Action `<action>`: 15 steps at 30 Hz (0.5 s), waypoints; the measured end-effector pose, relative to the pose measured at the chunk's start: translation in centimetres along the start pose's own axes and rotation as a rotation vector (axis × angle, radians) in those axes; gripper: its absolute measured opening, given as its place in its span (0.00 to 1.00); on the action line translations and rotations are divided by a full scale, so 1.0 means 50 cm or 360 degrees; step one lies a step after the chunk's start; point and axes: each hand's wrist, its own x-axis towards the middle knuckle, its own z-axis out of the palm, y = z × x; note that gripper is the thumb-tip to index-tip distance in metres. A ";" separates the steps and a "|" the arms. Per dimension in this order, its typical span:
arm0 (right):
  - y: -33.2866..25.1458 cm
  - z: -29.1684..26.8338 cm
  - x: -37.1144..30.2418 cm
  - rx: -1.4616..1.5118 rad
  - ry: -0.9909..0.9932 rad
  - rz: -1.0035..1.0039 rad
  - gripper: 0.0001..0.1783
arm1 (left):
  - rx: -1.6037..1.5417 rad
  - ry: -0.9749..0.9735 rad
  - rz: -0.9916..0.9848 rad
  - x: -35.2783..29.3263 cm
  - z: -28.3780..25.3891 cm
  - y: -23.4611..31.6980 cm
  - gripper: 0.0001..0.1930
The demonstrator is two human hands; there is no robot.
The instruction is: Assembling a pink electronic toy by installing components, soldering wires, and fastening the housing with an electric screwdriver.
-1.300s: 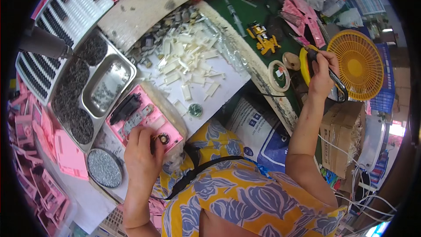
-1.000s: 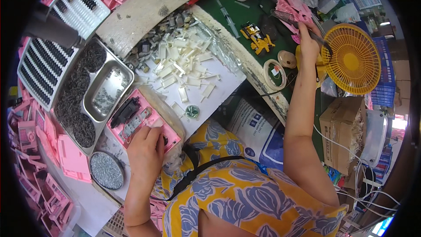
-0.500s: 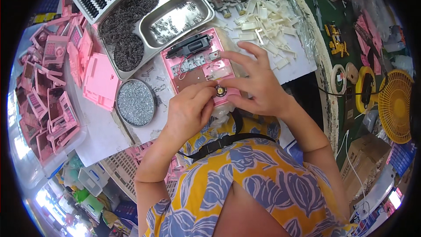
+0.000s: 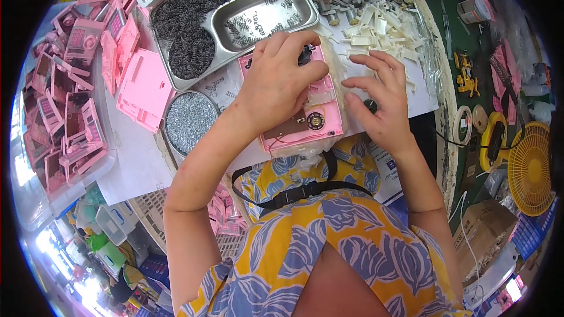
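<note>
A pink plastic case (image 4: 333,118) lies before me, with a dark round speaker (image 4: 315,120) and red wires in its near end. My left hand (image 4: 276,79) reaches over the far part of the case, its fingers and thumb closing around a black plastic part (image 4: 305,56), mostly hidden under them. To the right of the case, my right hand (image 4: 382,97) hovers with its fingers apart. A small dark round piece (image 4: 370,105) shows between its thumb and fingers; whether it is held I cannot tell.
A metal tray (image 4: 220,20) of small springs stands beyond the case, beside a round tin (image 4: 191,123) of tiny metal pieces. White plastic parts (image 4: 382,29) and small motors (image 4: 346,9) are heaped at far right. Pink housings (image 4: 76,111) fill a bin at left; a yellow fan (image 4: 529,161) stands right.
My left hand has moved from the speaker to the black part farther up the case. My right hand has drawn away to the right, leaving the speaker uncovered. The whole view has shifted slightly.
</note>
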 end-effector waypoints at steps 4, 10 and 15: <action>0.017 0.030 0.039 0.0048 0.0033 -0.0054 0.09 | 0.0207 -0.0001 0.0005 -0.004 -0.004 -0.001 0.18; 0.012 0.047 0.050 -0.0054 -0.0017 -0.0148 0.09 | 0.0260 -0.0073 -0.0127 -0.007 -0.011 0.010 0.15; 0.009 0.037 0.050 -0.0094 0.0034 -0.0191 0.08 | 0.0124 0.0045 -0.0058 -0.032 -0.015 -0.003 0.13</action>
